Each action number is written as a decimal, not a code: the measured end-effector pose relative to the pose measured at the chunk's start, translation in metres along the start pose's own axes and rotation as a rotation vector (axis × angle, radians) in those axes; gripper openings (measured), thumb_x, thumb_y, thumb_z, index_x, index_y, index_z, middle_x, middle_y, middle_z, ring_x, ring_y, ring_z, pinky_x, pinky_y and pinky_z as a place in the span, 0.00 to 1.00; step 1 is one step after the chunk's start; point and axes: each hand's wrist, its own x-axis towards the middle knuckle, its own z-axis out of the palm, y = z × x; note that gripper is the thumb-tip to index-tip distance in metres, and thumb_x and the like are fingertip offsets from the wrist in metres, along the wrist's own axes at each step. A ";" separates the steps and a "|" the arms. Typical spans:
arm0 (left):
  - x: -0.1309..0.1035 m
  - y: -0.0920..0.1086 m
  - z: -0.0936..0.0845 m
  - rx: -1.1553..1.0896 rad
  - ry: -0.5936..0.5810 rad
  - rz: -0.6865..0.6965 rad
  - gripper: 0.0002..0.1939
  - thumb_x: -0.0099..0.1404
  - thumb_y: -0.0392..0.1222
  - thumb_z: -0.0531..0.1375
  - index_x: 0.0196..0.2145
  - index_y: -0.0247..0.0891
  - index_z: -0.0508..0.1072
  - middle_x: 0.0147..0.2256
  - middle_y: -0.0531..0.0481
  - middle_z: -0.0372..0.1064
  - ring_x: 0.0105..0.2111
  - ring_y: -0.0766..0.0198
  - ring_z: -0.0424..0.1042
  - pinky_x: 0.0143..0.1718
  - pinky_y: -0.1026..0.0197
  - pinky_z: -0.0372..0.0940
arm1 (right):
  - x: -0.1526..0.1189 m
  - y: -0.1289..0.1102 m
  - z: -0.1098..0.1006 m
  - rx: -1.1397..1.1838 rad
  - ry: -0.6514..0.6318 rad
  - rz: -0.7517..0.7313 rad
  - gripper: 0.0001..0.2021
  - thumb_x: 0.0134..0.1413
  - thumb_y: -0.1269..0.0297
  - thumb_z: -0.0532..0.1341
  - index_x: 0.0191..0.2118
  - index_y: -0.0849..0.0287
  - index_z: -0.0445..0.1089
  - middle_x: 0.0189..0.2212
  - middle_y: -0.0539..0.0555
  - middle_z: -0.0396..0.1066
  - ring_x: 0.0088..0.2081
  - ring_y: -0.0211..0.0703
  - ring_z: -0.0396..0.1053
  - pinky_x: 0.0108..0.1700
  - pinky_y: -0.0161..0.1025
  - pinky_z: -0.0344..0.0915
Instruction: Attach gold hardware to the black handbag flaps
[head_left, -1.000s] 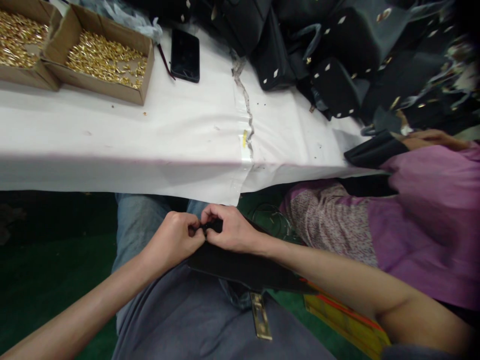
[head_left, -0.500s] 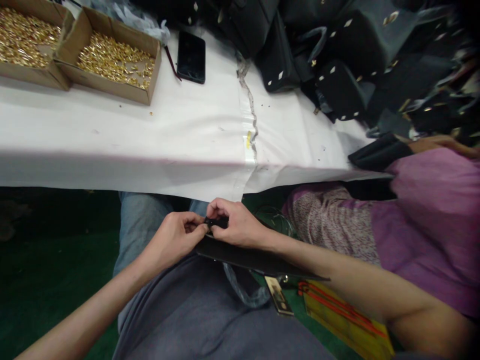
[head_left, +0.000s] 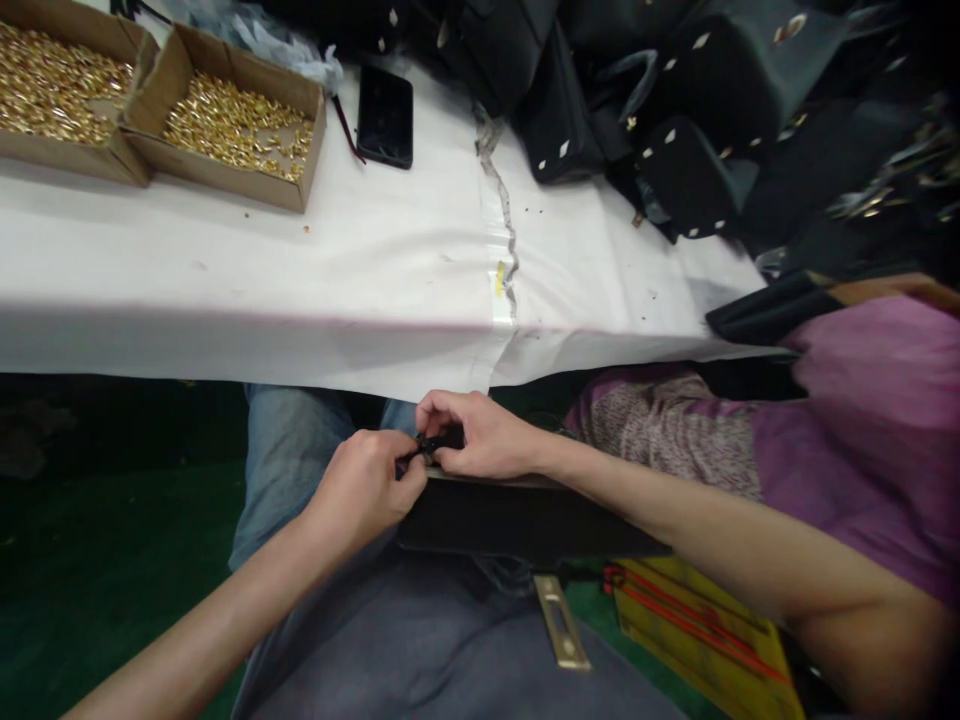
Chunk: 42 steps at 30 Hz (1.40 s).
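Note:
A black bag [head_left: 525, 515] lies across my lap, its flat side tipped toward me. At its upper edge, my left hand [head_left: 375, 485] is closed, thumb and fingers pinching the end of a small black strap [head_left: 433, 443]. My right hand [head_left: 491, 437] grips the same strap from the other side, its fingertips curled close to my left ones. My fingers cover most of the strap, and any small fitting between them is too small to make out. A gold-coloured metal plate [head_left: 562, 625] hangs at the bag's lower side, above my lap.
Two cardboard boxes of small gold metal pieces [head_left: 232, 125] stand on the white-covered table [head_left: 375, 260], near a black phone [head_left: 385, 117]. Black bags [head_left: 559, 110] are piled at the back right. A co-worker in purple [head_left: 862, 450] sits on my right, near a yellow bundle [head_left: 697, 630].
The bag has tilted so more of its flat black side shows, and the gold plate has turned more upright. Both hands keep their pinch, with the left wrist slightly turned.

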 end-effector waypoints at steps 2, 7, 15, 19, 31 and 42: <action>0.002 -0.001 0.000 -0.010 -0.012 0.021 0.14 0.73 0.41 0.58 0.28 0.39 0.72 0.25 0.52 0.69 0.27 0.66 0.64 0.34 0.57 0.50 | 0.002 0.004 -0.006 0.035 -0.043 -0.001 0.19 0.50 0.77 0.66 0.49 0.55 0.72 0.39 0.47 0.77 0.39 0.40 0.75 0.44 0.36 0.70; 0.007 0.001 0.002 -0.067 0.008 -0.025 0.14 0.71 0.40 0.58 0.27 0.38 0.72 0.25 0.53 0.68 0.26 0.66 0.63 0.32 0.57 0.50 | 0.008 0.009 -0.010 0.068 -0.073 0.008 0.17 0.52 0.73 0.68 0.48 0.56 0.71 0.39 0.48 0.76 0.38 0.40 0.73 0.42 0.36 0.69; 0.007 -0.019 0.009 -0.286 0.046 -0.073 0.14 0.71 0.42 0.59 0.28 0.37 0.75 0.25 0.55 0.65 0.29 0.66 0.64 0.32 0.59 0.52 | 0.010 0.001 0.002 -0.036 0.007 0.119 0.17 0.51 0.74 0.67 0.48 0.55 0.73 0.38 0.48 0.80 0.38 0.42 0.76 0.42 0.37 0.69; 0.004 -0.020 0.011 -0.329 0.058 -0.033 0.15 0.72 0.42 0.58 0.28 0.36 0.77 0.27 0.54 0.68 0.31 0.65 0.67 0.34 0.59 0.55 | 0.003 -0.010 0.015 -0.172 0.114 0.211 0.17 0.51 0.73 0.68 0.47 0.54 0.74 0.38 0.50 0.80 0.38 0.44 0.76 0.41 0.38 0.68; -0.002 -0.012 0.014 -0.530 0.088 -0.137 0.14 0.67 0.42 0.60 0.25 0.35 0.77 0.24 0.54 0.67 0.29 0.66 0.65 0.31 0.62 0.55 | 0.002 0.000 0.014 0.190 0.051 0.285 0.19 0.46 0.76 0.68 0.46 0.57 0.75 0.38 0.50 0.80 0.38 0.41 0.75 0.41 0.36 0.68; -0.006 -0.018 0.029 -0.658 0.060 -0.220 0.15 0.65 0.44 0.60 0.23 0.36 0.73 0.23 0.54 0.61 0.28 0.66 0.59 0.31 0.61 0.52 | -0.006 -0.015 -0.008 0.185 -0.155 0.443 0.20 0.61 0.65 0.70 0.57 0.55 0.72 0.43 0.52 0.83 0.41 0.45 0.77 0.44 0.40 0.69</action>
